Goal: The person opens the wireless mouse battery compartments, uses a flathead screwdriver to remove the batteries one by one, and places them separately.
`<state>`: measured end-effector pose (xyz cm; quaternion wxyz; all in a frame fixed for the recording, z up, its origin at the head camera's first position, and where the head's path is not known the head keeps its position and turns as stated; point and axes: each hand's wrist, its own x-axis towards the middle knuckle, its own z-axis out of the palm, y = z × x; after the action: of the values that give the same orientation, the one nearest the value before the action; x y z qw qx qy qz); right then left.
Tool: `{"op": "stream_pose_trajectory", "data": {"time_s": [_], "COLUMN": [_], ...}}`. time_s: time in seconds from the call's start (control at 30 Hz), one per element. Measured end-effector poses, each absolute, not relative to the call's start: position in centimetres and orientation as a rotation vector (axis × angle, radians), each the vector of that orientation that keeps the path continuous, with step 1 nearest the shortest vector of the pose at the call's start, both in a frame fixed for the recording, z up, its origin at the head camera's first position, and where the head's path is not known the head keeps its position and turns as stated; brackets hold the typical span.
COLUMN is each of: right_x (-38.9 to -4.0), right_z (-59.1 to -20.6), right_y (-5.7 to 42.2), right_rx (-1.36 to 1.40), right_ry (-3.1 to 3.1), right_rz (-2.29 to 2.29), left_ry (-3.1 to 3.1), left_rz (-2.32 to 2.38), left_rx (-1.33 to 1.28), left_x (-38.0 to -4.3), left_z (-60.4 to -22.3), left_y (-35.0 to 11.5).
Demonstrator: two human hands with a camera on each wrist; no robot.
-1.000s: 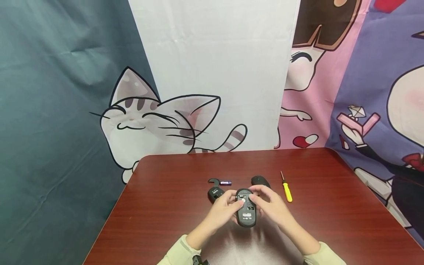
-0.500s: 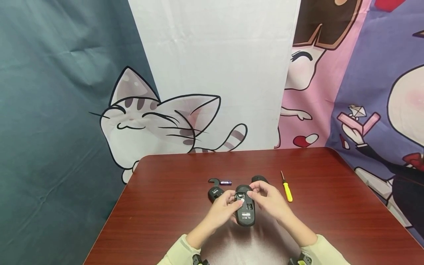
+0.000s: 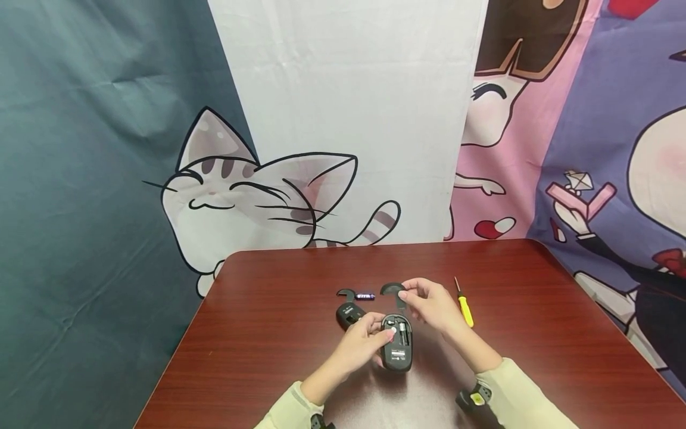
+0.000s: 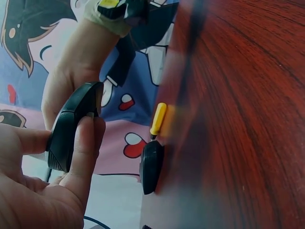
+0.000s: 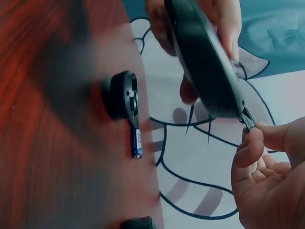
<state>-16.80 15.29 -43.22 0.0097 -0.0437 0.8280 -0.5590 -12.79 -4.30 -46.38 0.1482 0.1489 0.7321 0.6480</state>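
Observation:
My left hand (image 3: 358, 347) grips a black computer mouse (image 3: 397, 356) underside up, its thumb on the bottom face. The battery compartment of this mouse is uncovered; a light-coloured strip shows inside, too small to tell. Between thumb and fingers my right hand (image 3: 433, 308) pinches the black battery cover (image 3: 393, 288), just beyond the mouse's far end. In the right wrist view the cover's thin tip (image 5: 249, 121) sits at the fingertips, close to the mouse (image 5: 205, 62). The left wrist view shows the held mouse (image 4: 71, 124) from the side.
On the red-brown table (image 3: 268, 357) lie a second mouse (image 3: 348, 314) underside up, a curved black cover (image 3: 347, 293) and a battery (image 3: 365, 296). A third mouse (image 4: 151, 167) and a yellow screwdriver (image 3: 465, 311) lie to the right. A printed cloth (image 3: 348, 119) hangs behind the table.
The battery cover has come off the held mouse, and my right hand has drawn it away from me. My left hand keeps its grip; the mouse has shifted slightly towards me.

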Motion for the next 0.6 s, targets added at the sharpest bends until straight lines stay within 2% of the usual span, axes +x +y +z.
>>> {"op": "stream_pose_trajectory", "data": {"time_s": [0.6], "right_x": [-21.7], "right_z": [-46.2], "right_y": [14.1], "right_rx": [-0.062], "right_ry": [2.767], "right_rz": [-1.479], "left_ry": [2.107], "left_rz": [1.825], "left_rx": [0.444], "left_x": [-12.6], "left_z": [-46.3], "left_y": [-4.7]}}
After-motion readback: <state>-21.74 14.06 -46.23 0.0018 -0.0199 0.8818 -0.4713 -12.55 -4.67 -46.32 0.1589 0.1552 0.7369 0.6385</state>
